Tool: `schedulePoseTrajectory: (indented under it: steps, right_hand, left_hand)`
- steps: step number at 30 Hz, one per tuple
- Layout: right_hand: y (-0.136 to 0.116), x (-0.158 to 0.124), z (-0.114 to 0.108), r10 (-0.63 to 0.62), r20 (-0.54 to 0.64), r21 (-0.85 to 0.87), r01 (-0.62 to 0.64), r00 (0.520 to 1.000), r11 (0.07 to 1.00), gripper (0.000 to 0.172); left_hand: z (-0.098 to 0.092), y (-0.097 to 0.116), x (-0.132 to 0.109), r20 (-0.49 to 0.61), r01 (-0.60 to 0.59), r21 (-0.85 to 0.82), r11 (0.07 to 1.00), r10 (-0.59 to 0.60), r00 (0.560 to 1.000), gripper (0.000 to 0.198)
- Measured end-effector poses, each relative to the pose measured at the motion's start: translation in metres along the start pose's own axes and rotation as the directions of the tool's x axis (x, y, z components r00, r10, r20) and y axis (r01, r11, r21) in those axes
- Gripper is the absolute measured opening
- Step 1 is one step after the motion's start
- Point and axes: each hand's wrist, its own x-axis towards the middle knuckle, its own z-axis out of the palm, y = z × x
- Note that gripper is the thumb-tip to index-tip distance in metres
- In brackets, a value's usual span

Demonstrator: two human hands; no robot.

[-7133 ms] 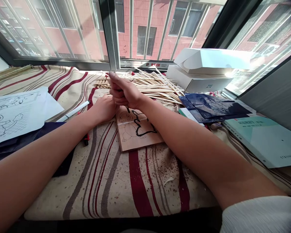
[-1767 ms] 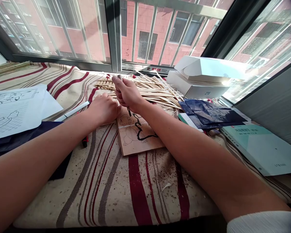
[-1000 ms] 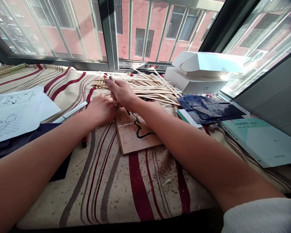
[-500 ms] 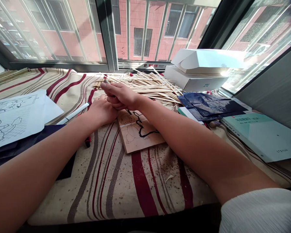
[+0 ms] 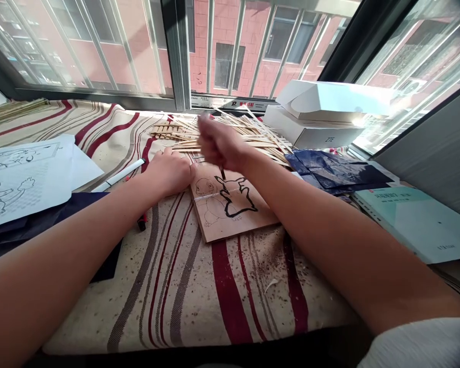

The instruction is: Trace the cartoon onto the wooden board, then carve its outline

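Observation:
A flat wooden board [image 5: 214, 227] lies on the striped cloth. It bears a thin-lined cartoon figure and, right of it, a thick black outline with two pointed ears. My left hand [image 5: 172, 171] is closed with bent fingers at the board's upper left corner and grips its edge. Above the board's top edge my right hand [image 5: 224, 145] makes a fist around a slim tool [image 5: 222, 173]. Only its narrow dark end shows below the fist, near the black outline; the rest is hidden by the fingers.
Thin wooden sticks [image 5: 253, 135] lie loose behind the board. White boxes [image 5: 322, 128], dark blue sheets [image 5: 337, 168] and a pale green book [image 5: 417, 220] are at right. Printed drawings [image 5: 26, 179] and a white marker [image 5: 118, 175] lie left. Brown crumbs dot the cloth [image 5: 187, 306].
My right hand has come off my left hand and moved right, still holding the slim tool. More of the black outline on the board now shows. My left hand stays at the corner.

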Motion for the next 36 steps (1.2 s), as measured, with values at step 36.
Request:
schedulePoseTrajectory:
  steps: [36]
  right_hand:
    - [0.036,0.026,0.038,-0.231,-0.163,-0.144,0.209,0.959,0.967,0.047]
  left_hand:
    - [0.020,-0.014,0.007,-0.091,-0.023,-0.002,1.000,0.023,0.996,0.036]
